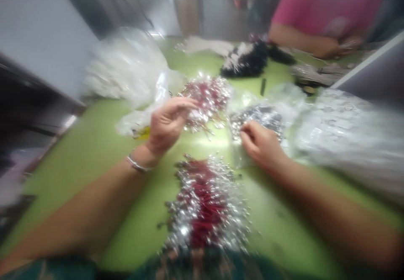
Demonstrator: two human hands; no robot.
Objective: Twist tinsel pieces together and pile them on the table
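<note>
My left hand (170, 120) is at the near left side of a loose heap of short red wires with silvery ends (206, 95), its fingers drawn together over the heap's edge. Whether a wire sits between those fingertips is blurred. My right hand (260, 141) is closed, thumb against curled fingers, at the front of a clear plastic bag of small shiny metal parts (259, 118). What it pinches is too small to make out. Closer to my body lies a long, aligned pile of red wires with silvery ends (206, 204).
Clear plastic bags (126, 70) lie at the back left, and a large white plastic bag (350, 124) is at the right. Behind the heap lies a bundle of black and white pieces (246, 59) on the green table (75, 158). A person in a pink shirt (328, 11) is across the table.
</note>
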